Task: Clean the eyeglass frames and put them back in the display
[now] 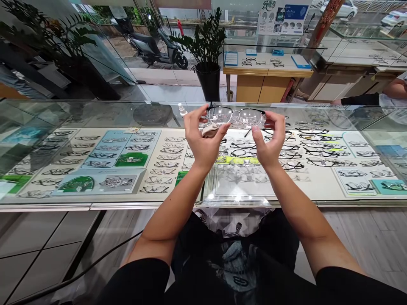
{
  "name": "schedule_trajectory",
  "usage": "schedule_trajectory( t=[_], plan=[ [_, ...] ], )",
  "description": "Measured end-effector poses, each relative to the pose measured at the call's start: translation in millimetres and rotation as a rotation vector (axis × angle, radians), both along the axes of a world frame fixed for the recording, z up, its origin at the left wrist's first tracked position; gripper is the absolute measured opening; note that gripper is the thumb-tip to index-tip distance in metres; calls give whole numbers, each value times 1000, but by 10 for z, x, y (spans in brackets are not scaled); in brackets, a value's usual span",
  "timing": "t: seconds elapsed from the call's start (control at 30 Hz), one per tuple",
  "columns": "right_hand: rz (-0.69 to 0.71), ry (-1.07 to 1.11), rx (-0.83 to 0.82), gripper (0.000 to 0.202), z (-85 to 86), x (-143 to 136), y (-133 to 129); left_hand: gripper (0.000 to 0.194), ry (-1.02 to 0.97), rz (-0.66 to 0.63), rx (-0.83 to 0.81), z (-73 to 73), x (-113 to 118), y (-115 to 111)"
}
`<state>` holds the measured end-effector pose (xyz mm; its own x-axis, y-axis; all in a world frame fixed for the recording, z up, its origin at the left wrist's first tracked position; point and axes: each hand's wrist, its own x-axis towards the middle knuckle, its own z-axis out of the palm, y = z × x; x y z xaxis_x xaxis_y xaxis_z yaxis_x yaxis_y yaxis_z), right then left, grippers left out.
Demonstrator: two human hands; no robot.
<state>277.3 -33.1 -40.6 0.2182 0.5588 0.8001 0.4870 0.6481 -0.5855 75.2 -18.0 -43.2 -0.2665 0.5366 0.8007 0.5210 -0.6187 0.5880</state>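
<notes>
Above the glass counter I hold up a pair of eyeglasses with a dark upper rim and clear lenses. My left hand is closed on the frame's left end, and a crumpled beige cloth is tucked in the same hand. On the other end, my right hand pinches the frame near the hinge. One thin dark temple shows below the right lens. A small white spray bottle stands on the counter just beyond my left hand.
Rows of eyeglasses lie inside the glass display counter. Beyond it are a potted plant, a wooden display cabinet and a window with a parked scooter outside. Another person's arm rests at the far right.
</notes>
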Motion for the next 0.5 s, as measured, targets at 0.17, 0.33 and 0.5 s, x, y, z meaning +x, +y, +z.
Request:
schedule_trajectory(
  t=[0.17, 0.33, 0.5],
  plan=[
    [12, 37, 5, 45, 14, -9, -20, 69, 6, -1, 13, 24, 10, -10],
    [-6, 47, -35, 47, 22, -18, -43, 70, 5, -12, -11, 38, 19, -25],
    [-6, 47, -21, 46, 27, -29, -51, 72, -25, -43, -58, 35, 21, -35]
  ],
)
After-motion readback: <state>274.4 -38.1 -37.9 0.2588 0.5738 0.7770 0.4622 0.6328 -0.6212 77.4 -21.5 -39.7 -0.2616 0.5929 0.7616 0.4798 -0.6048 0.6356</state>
